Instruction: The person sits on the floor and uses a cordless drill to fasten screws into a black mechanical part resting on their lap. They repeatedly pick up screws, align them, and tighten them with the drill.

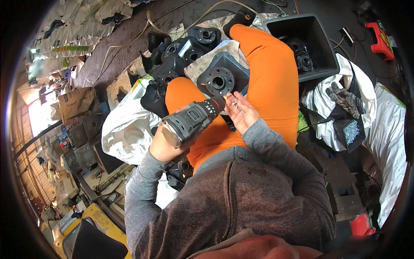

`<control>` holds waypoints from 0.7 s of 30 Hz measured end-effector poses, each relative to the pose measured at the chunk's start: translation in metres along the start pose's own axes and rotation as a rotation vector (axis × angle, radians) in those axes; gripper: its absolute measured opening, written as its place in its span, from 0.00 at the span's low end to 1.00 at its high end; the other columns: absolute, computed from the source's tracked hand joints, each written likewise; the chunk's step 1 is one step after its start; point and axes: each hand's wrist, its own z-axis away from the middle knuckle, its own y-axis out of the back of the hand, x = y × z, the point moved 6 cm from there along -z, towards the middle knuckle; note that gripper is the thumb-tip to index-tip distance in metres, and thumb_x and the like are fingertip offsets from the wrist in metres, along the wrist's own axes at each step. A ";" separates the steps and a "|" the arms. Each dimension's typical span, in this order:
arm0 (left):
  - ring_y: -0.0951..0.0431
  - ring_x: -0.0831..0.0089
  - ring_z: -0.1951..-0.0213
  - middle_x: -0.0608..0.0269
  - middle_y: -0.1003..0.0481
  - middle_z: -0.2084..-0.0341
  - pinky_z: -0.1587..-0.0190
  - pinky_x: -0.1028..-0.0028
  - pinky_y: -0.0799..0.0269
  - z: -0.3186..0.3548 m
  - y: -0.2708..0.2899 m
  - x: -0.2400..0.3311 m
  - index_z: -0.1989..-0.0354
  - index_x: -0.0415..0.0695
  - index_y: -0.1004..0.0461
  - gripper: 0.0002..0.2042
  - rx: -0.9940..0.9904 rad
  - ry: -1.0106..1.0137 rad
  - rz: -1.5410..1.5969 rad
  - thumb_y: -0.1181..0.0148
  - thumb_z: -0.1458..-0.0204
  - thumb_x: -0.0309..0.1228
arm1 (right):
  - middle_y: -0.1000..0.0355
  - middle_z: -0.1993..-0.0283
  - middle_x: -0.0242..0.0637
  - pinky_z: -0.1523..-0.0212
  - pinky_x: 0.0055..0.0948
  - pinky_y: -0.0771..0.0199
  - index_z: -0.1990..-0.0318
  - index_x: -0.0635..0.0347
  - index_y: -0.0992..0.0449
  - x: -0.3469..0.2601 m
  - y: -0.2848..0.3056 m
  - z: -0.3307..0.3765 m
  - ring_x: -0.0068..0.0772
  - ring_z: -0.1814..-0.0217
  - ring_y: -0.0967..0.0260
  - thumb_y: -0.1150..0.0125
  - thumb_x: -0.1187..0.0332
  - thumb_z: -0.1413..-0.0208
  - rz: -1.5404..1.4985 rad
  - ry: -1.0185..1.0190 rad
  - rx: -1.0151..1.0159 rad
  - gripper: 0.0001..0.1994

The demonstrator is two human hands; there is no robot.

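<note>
So you're holding the cordless drill (pixel 194 117) in your left hand (pixel 163 146), fingers wrapping its handle by the look of it, though the body is hiding most of that grip. Your right hand (pixel 246 113) is sitting half-curled beside the chuck, small pale pieces (pixel 234 103) showing near the fingertips (screws, I'm guessing). Can't tell whether you're pinching one or just cradling them. The black flanged part (pixel 210 77) is resting between your thighs, ring facing up.

What's worrying me: your fingertips are sitting right by the drill's nose, so a slipping bit could be catching skin. The drill is lying across at a slant too, so a screw could be going in crooked or skating off the ring. And your lap is doing the clamping, so the part might be twisting under torque. Loosely held pieces could be dropping down beside it.

Around you, more black parts (pixel 170 74) are crowding your left knee, and the black bin (pixel 276 26) is standing by your right leg. The screw tray (pixel 352 132) is lying off to your right, a patterned glove (pixel 346 102) sitting just beside it. Your orange trouser legs (pixel 276 82) are walling the part in, so elbow room is looking tight.
</note>
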 end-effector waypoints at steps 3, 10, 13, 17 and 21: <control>0.22 0.62 0.56 0.53 0.24 0.56 0.49 0.67 0.29 -0.017 0.008 -0.003 0.48 0.37 0.30 0.25 -0.015 0.025 -0.056 0.32 0.57 0.26 | 0.36 0.41 0.46 0.41 0.40 0.27 0.34 0.62 0.47 0.001 0.000 -0.006 0.41 0.40 0.34 0.64 0.74 0.32 0.021 0.019 0.015 0.20; 0.23 0.63 0.57 0.54 0.24 0.58 0.52 0.66 0.29 -0.025 0.015 0.005 0.47 0.37 0.31 0.26 -0.129 0.041 -0.036 0.32 0.57 0.27 | 0.33 0.44 0.41 0.44 0.36 0.26 0.41 0.59 0.39 -0.006 -0.009 -0.008 0.35 0.40 0.33 0.58 0.72 0.33 0.004 -0.020 0.004 0.15; 0.23 0.63 0.57 0.54 0.24 0.58 0.52 0.66 0.29 -0.023 0.011 0.003 0.47 0.37 0.32 0.26 -0.167 0.098 0.007 0.32 0.57 0.27 | 0.31 0.44 0.38 0.44 0.34 0.26 0.42 0.58 0.37 -0.007 -0.009 -0.006 0.31 0.40 0.33 0.56 0.72 0.33 0.010 -0.039 0.018 0.14; 0.23 0.62 0.57 0.53 0.24 0.57 0.52 0.66 0.29 -0.023 0.011 0.003 0.46 0.37 0.32 0.26 -0.143 0.084 -0.028 0.33 0.57 0.27 | 0.30 0.46 0.37 0.45 0.34 0.25 0.43 0.59 0.35 -0.006 -0.008 -0.010 0.30 0.41 0.32 0.54 0.72 0.34 0.022 -0.047 -0.071 0.14; 0.23 0.61 0.57 0.52 0.25 0.56 0.51 0.66 0.29 -0.022 0.010 0.004 0.46 0.37 0.32 0.26 -0.166 0.047 -0.037 0.33 0.56 0.27 | 0.28 0.45 0.37 0.45 0.32 0.25 0.42 0.59 0.35 -0.006 -0.008 -0.009 0.28 0.42 0.31 0.53 0.72 0.35 0.030 -0.066 -0.102 0.15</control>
